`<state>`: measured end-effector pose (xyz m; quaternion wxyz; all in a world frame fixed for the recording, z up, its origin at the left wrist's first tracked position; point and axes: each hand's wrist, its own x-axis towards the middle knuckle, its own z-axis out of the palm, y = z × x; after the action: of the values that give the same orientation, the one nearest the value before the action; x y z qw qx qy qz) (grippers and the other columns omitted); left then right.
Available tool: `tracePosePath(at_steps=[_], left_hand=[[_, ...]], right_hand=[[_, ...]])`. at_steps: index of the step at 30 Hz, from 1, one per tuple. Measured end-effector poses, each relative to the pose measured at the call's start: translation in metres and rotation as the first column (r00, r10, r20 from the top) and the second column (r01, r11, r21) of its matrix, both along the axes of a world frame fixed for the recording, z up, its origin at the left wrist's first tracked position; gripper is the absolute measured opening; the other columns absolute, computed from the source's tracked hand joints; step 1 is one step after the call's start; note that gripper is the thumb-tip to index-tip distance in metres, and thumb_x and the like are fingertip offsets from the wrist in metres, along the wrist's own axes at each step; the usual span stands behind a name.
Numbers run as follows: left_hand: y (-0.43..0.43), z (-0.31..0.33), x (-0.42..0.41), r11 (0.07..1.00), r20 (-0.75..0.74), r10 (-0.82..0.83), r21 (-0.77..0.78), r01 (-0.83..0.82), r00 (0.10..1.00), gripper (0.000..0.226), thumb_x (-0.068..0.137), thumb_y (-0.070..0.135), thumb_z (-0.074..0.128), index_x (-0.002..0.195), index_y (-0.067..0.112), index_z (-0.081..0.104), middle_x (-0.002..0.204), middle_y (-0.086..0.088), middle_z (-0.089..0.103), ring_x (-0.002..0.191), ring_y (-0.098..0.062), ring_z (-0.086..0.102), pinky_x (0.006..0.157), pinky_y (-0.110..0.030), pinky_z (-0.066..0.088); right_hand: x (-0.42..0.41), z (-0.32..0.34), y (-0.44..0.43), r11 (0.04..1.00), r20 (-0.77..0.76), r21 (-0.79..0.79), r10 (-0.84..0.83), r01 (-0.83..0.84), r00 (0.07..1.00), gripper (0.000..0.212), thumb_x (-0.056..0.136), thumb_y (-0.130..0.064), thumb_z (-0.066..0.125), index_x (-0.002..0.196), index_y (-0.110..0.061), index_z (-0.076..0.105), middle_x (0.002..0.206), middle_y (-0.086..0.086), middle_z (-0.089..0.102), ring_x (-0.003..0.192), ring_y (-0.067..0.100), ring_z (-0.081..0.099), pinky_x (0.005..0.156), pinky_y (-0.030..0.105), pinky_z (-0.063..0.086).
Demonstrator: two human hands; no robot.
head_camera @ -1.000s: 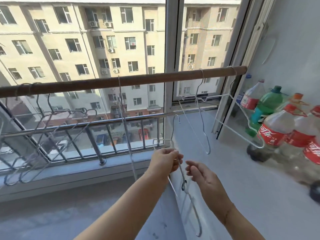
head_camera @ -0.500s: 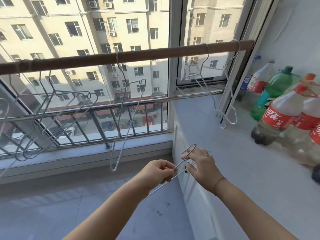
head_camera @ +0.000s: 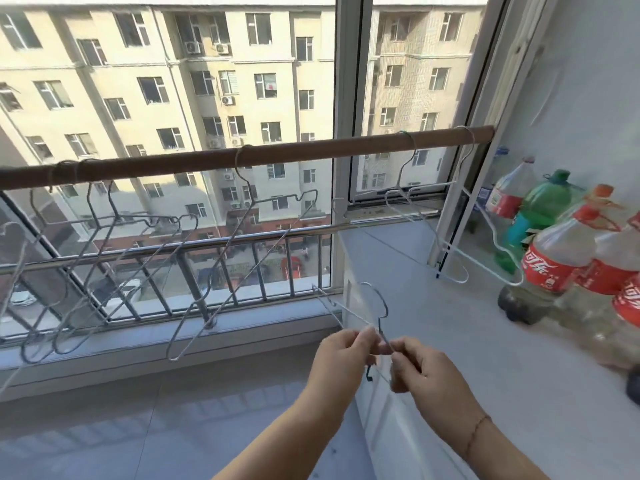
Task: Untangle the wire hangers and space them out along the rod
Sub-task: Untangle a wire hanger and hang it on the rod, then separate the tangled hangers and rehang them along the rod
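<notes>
- Both hands were down in front, below the rod (head_camera: 277,155). The left hand (head_camera: 341,355) and the right hand (head_camera: 420,370) each pinched a bit of the tangled wire hangers (head_camera: 372,317); the fingers were closed on the wire.
- One hook of that bundle stuck up above the hands, and a darker hook poked out underneath, between them.
- A bunch of hangers (head_camera: 104,244) was crowded together at the left end of the rod.
- A single hanger (head_camera: 242,258) hung about mid-rod, tilted.
- Two more hangers (head_camera: 429,223) hung near the right end, by the window frame.
- Cola bottles (head_camera: 554,258) stood on the white surface (head_camera: 450,341) at right.
</notes>
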<state>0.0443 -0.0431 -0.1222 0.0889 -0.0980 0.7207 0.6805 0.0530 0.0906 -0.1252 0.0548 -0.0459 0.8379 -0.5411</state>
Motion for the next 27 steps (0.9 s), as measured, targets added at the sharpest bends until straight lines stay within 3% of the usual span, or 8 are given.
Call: tracePosePath(at_steps=[4, 6, 9, 11, 16, 22, 27], left_hand=[[0.008, 0.036, -0.020, 0.983, -0.025, -0.010, 0.185, 0.015, 1.000, 0.025, 0.092, 0.022, 0.051, 0.079, 0.015, 0.070, 0.074, -0.003, 0.069, 0.072, -0.017, 0.062, 0.081, -0.034, 0.048], [0.007, 0.055, -0.033, 0.969, -0.048, -0.012, 0.245, 0.024, 0.999, 0.025, 0.093, 0.022, 0.051, 0.080, 0.012, 0.070, 0.074, -0.007, 0.068, 0.066, -0.021, 0.062, 0.077, -0.040, 0.051], [0.001, 0.080, -0.051, 0.957, -0.100, -0.042, 0.280, 0.068, 0.994, 0.025, 0.093, 0.025, 0.051, 0.085, 0.009, 0.068, 0.069, -0.006, 0.067, 0.053, -0.018, 0.059, 0.061, -0.032, 0.050], [-0.004, 0.095, -0.061, 0.955, -0.137, -0.054, 0.282, 0.091, 0.989, 0.028, 0.093, 0.029, 0.050, 0.089, 0.008, 0.068, 0.066, -0.002, 0.068, 0.052, -0.015, 0.060, 0.062, -0.031, 0.048], [-0.009, 0.122, -0.086, 0.962, -0.163, -0.013, 0.267, 0.056, 0.987, 0.029, 0.093, 0.029, 0.049, 0.086, 0.009, 0.069, 0.061, 0.001, 0.067, 0.054, -0.014, 0.060, 0.061, -0.030, 0.047], [-0.015, 0.132, -0.109, 0.971, -0.133, -0.006, 0.238, 0.038, 0.991, 0.031, 0.092, 0.031, 0.049, 0.094, 0.006, 0.068, 0.068, -0.002, 0.066, 0.062, -0.017, 0.062, 0.062, -0.029, 0.048], [-0.020, 0.119, -0.111, 0.974, -0.066, 0.022, 0.226, -0.007, 0.998, 0.028, 0.092, 0.029, 0.050, 0.084, 0.008, 0.066, 0.056, 0.002, 0.065, 0.059, -0.018, 0.062, 0.064, -0.031, 0.051]], right_hand=[[-0.014, 0.039, -0.011, 0.969, 0.038, -0.247, -0.017, 0.026, 0.999, 0.022, 0.092, -0.002, 0.044, 0.088, -0.009, 0.065, 0.047, -0.006, 0.051, 0.047, 0.009, 0.048, 0.051, 0.021, 0.046], [-0.024, 0.061, -0.015, 0.953, 0.024, -0.303, -0.009, 0.015, 1.000, 0.020, 0.092, -0.003, 0.045, 0.091, -0.004, 0.064, 0.051, 0.000, 0.053, 0.050, 0.013, 0.050, 0.049, 0.020, 0.045], [-0.040, 0.088, -0.019, 0.944, -0.024, -0.331, 0.011, -0.019, 1.000, 0.018, 0.092, -0.008, 0.047, 0.093, -0.006, 0.066, 0.053, -0.003, 0.059, 0.051, 0.008, 0.054, 0.047, 0.017, 0.046], [-0.052, 0.102, -0.023, 0.940, -0.041, -0.341, 0.010, -0.023, 0.999, 0.019, 0.092, -0.010, 0.048, 0.093, -0.009, 0.067, 0.054, -0.007, 0.061, 0.051, 0.006, 0.054, 0.047, 0.016, 0.044], [-0.081, 0.125, -0.035, 0.940, -0.072, -0.342, -0.026, 0.000, 0.997, 0.020, 0.091, -0.014, 0.049, 0.089, -0.011, 0.068, 0.068, 0.007, 0.062, 0.053, 0.010, 0.053, 0.049, 0.018, 0.044], [-0.107, 0.130, -0.043, 0.933, -0.034, -0.358, -0.045, 0.030, 0.998, 0.020, 0.091, -0.015, 0.049, 0.082, -0.016, 0.067, 0.061, 0.006, 0.058, 0.052, 0.012, 0.052, 0.055, 0.026, 0.042], [-0.115, 0.112, -0.046, 0.941, 0.034, -0.338, -0.003, 0.014, 0.999, 0.019, 0.091, -0.014, 0.048, 0.090, -0.009, 0.066, 0.056, 0.003, 0.055, 0.050, 0.012, 0.050, 0.053, 0.025, 0.041]])
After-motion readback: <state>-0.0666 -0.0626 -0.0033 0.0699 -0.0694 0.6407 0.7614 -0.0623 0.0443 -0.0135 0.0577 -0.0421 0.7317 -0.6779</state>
